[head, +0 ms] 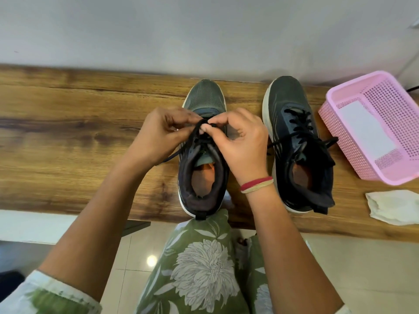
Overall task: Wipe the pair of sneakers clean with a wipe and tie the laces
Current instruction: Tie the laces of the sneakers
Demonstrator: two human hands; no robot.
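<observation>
Two dark sneakers with white soles stand side by side on the wooden table (68, 123), toes pointing away from me. Over the left sneaker (204, 96), my left hand (158, 134) and my right hand (242, 141) each pinch its black lace (197, 130) above the tongue. One loose end of that lace trails off to the left onto the table. The right sneaker (294, 123) stands untouched, its laces (301, 132) lying loose and untied across the top. A crumpled white wipe (392, 207) lies on the table at the right, near the front edge.
A pink perforated plastic basket (344, 91) sits at the right, holding a white sheet. A white wall rises behind the table. The table's front edge runs just below the sneakers' heels, with tiled floor and my floral-print clothing beneath.
</observation>
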